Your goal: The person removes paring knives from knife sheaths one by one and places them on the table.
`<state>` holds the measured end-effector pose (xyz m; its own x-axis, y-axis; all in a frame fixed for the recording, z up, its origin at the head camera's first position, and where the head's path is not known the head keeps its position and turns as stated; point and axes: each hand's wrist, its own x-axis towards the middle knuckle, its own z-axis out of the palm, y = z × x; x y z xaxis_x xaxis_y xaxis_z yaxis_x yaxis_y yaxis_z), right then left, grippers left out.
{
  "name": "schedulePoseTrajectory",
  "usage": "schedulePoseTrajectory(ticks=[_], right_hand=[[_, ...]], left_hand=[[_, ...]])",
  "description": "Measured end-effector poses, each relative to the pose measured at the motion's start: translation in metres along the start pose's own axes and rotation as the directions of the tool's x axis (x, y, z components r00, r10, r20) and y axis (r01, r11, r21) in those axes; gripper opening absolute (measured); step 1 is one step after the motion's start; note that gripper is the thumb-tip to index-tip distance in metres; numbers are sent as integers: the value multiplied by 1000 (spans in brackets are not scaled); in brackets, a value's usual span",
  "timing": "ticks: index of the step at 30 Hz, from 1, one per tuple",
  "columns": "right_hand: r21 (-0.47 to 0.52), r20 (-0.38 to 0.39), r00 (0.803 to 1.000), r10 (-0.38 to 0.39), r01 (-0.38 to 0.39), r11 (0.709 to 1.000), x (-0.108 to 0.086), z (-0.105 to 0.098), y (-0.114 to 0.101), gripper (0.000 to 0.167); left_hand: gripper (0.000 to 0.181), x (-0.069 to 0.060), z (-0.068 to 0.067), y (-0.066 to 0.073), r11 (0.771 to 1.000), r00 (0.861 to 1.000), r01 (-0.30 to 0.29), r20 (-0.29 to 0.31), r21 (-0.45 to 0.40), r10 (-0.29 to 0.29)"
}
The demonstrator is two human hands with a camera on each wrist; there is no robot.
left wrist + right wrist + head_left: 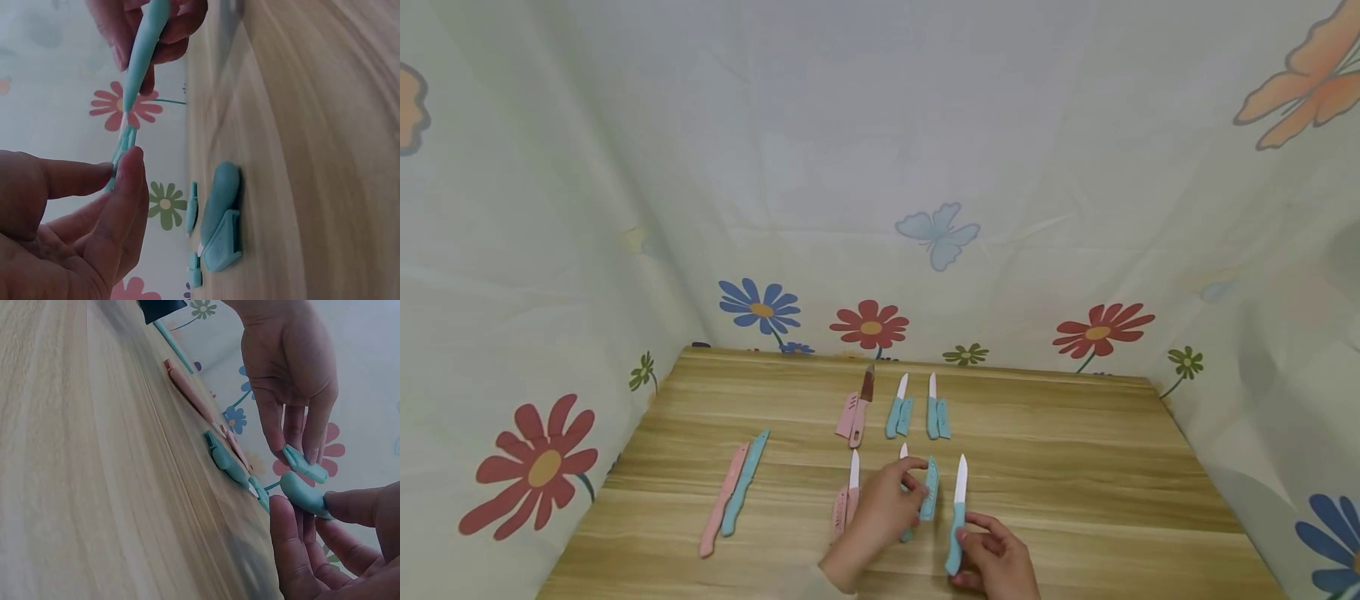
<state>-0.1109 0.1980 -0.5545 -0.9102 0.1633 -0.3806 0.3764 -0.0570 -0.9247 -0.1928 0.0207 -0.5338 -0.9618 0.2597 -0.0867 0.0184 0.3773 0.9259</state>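
My left hand pinches a teal knife sheath between thumb and fingers, above the table. To its right my right hand holds a small knife by its teal handle, the white blade bare and pointing away. In the head view, sheath and blade are apart. The left wrist view shows the knife handle lined up behind the sheath. Below my left hand lies another teal knife, partly hidden. Beside that hand are a pink-handled knife and a pink sheath.
Farther back lie a pink knife with a dark blade beside its sheath, and two teal knives with sheaths alongside. At left, long pink and teal pieces lie side by side. Patterned cloth encloses the wooden table.
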Motion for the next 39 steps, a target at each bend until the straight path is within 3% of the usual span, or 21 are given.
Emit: schedulePoseTrajectory(ticks=[6, 10, 15, 21, 30, 39], right_hand=[[-35, -33, 999, -23, 22, 999, 5, 2, -4, 44], [-65, -45, 998, -39, 36, 997, 11, 3, -6, 45], [-131, -54, 996, -77, 70, 989, 17, 5, -7, 45], [-202, -69, 988, -138, 121, 972, 22, 6, -6, 44], [-324, -101, 977, -190, 148, 934, 28, 10, -7, 38], [-427, -127, 964, -233, 159, 890, 36, 16, -5, 35]], left_hand=[[38, -2, 11, 0, 992, 999, -42, -17, 122, 45], [40, -3, 16, -1, 964, 994, -93, -34, 250, 105], [46, -1, 22, -3, 943, 992, -108, -28, 314, 122], [14, 2, 29, -8, 924, 992, -114, -8, 364, 126], [24, 2, 37, -8, 833, 986, -142, 4, 535, 166], [28, 3, 43, -5, 796, 989, -127, 17, 592, 145]])
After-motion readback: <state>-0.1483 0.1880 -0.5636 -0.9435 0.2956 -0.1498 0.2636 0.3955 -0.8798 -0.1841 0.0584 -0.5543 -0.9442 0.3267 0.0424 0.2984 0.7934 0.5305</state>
